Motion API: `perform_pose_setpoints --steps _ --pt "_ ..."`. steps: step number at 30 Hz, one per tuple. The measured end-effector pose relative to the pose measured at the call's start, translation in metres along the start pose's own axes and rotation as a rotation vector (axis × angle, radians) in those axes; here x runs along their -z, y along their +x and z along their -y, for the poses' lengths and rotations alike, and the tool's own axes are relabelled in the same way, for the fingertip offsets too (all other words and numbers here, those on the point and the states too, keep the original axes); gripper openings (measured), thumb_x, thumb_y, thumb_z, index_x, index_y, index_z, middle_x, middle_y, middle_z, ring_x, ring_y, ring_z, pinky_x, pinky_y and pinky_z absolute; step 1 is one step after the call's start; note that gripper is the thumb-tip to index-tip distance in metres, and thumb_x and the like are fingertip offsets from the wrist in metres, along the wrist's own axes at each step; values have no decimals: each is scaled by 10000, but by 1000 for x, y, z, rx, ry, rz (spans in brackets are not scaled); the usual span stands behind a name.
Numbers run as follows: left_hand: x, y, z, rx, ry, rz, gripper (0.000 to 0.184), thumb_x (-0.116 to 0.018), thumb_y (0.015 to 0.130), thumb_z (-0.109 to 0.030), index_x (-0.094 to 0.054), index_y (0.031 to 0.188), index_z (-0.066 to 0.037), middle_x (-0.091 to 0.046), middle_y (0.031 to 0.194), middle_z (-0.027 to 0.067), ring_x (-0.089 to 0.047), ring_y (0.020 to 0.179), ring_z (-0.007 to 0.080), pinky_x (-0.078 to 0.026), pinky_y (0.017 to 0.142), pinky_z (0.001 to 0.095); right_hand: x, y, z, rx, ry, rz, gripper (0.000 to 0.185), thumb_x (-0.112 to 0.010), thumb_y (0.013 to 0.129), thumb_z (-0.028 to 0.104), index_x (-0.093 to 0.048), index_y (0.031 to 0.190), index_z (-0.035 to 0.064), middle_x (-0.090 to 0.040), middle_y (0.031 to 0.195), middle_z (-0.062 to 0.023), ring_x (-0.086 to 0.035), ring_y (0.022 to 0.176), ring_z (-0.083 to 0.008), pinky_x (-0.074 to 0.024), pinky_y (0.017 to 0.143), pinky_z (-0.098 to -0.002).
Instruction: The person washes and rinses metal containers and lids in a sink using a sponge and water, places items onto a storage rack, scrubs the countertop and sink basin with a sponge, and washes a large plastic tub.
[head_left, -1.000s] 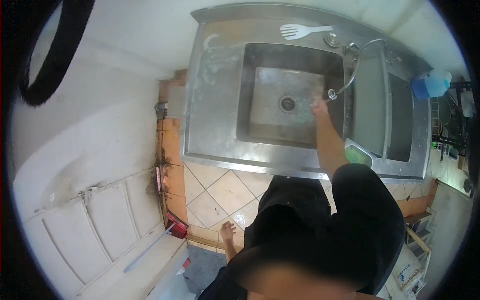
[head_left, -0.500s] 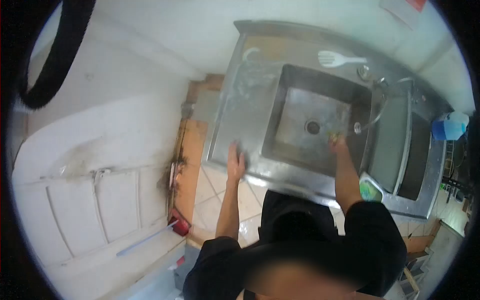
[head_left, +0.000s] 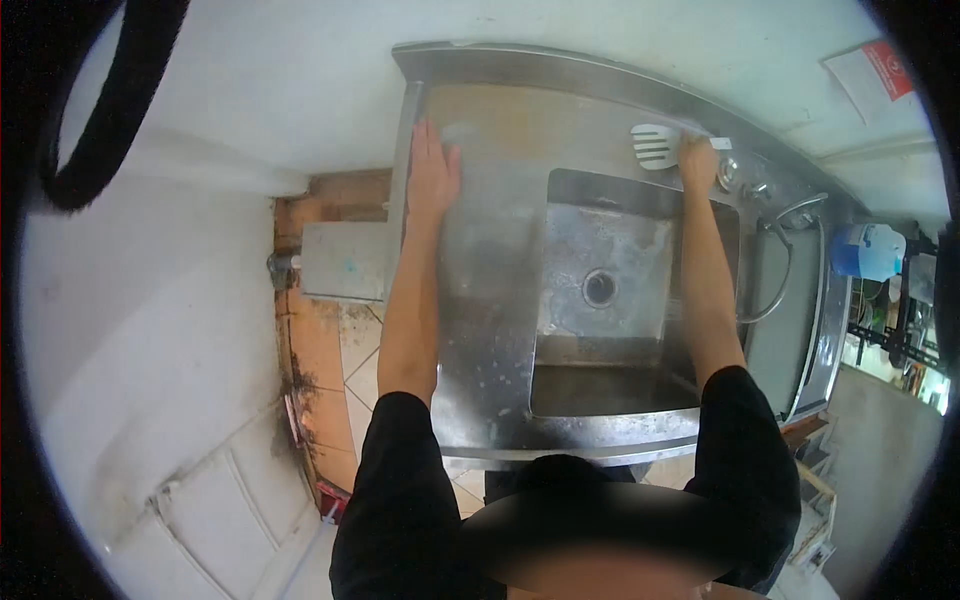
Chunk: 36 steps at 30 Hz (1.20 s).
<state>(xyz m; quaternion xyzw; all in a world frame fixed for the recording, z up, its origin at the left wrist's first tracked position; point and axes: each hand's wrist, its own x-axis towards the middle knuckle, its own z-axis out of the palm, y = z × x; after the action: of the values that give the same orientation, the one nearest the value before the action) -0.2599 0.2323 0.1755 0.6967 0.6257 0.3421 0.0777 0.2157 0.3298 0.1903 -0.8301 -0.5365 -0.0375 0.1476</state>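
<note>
At the left rim of the steel counter (head_left: 485,320), my left hand (head_left: 431,172) lies flat with its fingers stretched forward and holds nothing. My right hand (head_left: 698,163) is closed around the handle of a white slotted turner (head_left: 653,147) on the back ledge. The turner's blade shows to the left of my fist and the handle's end to the right. Below my right forearm is the steel sink basin (head_left: 555,250), wet and stained, with a round drain (head_left: 599,288) at its bottom.
A curved tap hose (head_left: 785,265) arches over the right side of the basin. Beside it lies a greyish panel (head_left: 775,310). A jug with blue liquid (head_left: 868,252) stands at the far right. A red-and-white sign (head_left: 875,78) hangs on the wall.
My right hand has gone from inside the basin, where it held something small and yellowish-green, to the turner at the back. My left hand has slid forward along the counter's left side.
</note>
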Motion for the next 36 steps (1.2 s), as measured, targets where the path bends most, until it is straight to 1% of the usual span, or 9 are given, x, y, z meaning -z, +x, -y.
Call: perform_pose_setpoints --steps 8,10,13,16,20,25,28,32,36 --pt "-42 77 -14 60 -130 178 578 -469 966 -283 -327 1396 77 -270 1469 312 -283 1366 432 -238 1134 463 -27 72 -59 22 -373 252 430 -484 949 394 -610 1130 24 -655 1026 -225 -608 1008 -394 -493 830 -479" --pt "-33 60 -24 -107 -496 306 549 -459 972 -289 -376 1365 85 -262 1472 314 -296 1361 430 -234 1132 479 -15 52 -47 31 -249 -113 380 -487 950 336 -598 1117 14 -637 1005 -211 -597 991 -378 -485 825 -468" --pt "-42 60 1 -22 -289 97 585 -471 961 -308 -357 1371 94 -268 1459 332 -264 1372 445 -204 1141 492 16 -10 4 276 -53 -444 261 -494 933 202 -574 1104 21 -597 977 -187 -587 918 -362 -472 818 -459" --pt "-44 80 12 204 313 -117 654 -475 951 -345 -306 1395 104 -248 1465 342 -204 1396 451 -159 1153 498 22 -53 39 613 252 -223 332 -525 905 141 -554 1234 111 -592 1106 -192 -577 983 -376 -458 847 -445" --pt "-69 80 -6 54 300 154 726 -461 948 -388 -234 1430 106 -195 1492 337 -147 1419 436 -126 1160 500 11 -55 44 528 285 -9 452 -557 898 173 -473 1329 64 -559 1223 -211 -530 1088 -395 -402 933 -474" --pt "-68 61 -62 -204 85 397 727 -465 947 -389 -229 1445 84 -183 1511 313 -144 1433 404 -135 1157 500 19 -73 17 715 113 219 628 -469 898 249 -286 1459 37 -268 1515 -211 -241 1402 -393 -216 1143 -468" --pt "-70 68 -75 -516 -259 842 708 -481 942 -368 -245 1447 69 -200 1513 298 -145 1440 380 -138 1157 495 16 -49 16 741 128 226 644 -472 860 195 -291 1456 30 -287 1507 -212 -263 1391 -395 -221 1141 -476" --pt "-67 81 -33 208 370 -9 701 -464 946 -380 -260 1445 69 -186 1492 349 -132 1431 424 -97 1163 499 13 -47 29 636 76 203 649 -467 848 172 -287 1449 5 -322 1478 -234 -289 1378 -398 -243 1133 -476" --pt "-95 88 -24 153 382 111 712 -427 946 -372 -222 1440 98 -180 1486 360 -116 1422 452 -64 1167 502 -23 -45 46 633 77 100 640 -475 855 182 -295 1443 1 -358 1453 -242 -335 1348 -403 -268 1118 -480"
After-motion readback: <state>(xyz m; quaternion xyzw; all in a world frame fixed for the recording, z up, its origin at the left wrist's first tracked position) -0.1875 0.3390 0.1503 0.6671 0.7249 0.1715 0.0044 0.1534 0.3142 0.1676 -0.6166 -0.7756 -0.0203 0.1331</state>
